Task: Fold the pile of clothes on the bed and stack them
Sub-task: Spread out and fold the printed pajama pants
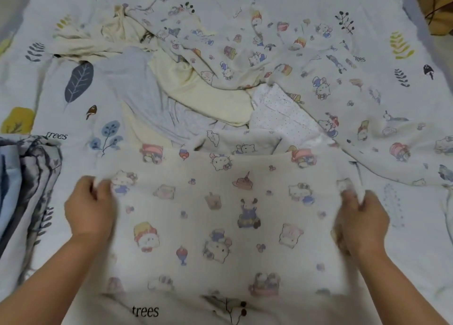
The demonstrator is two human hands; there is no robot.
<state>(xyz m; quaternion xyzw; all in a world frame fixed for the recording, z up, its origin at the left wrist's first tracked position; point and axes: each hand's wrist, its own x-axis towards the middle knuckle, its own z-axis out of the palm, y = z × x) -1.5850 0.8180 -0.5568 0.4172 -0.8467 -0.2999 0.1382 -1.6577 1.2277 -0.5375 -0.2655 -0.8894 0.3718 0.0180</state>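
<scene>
Clothes lie heaped on the bed, and one of them, a thin cream cloth printed with small cartoon cats and bears, is stretched flat near the person between both hands. The left hand pinches the cloth's far left corner, fingers curled narrow around a small bunch of fabric; the right hand does the same at the far right corner, its fingers closed tight on the hem. Both grips look blurred, so how much fabric sits inside each pinch cannot be told. Outward from the hands, the cloth's far edge runs roughly straight between them and its near edge lies on the white bedsheet printed with leaves and the word trees. Beyond it sits the unfolded pile: a pale grey garment, a soft yellow garment, a white dotted piece and a large cartoon-print sheet spilling to the right. A folded blue-grey patterned fabric rests at the left edge. The likely risk is an uneven fold: the cloth is thin and limp, so if one corner slips from its pinch or the hands travel unequally, the edges would land skewed, or the fold could snag the pile's near edge.
</scene>
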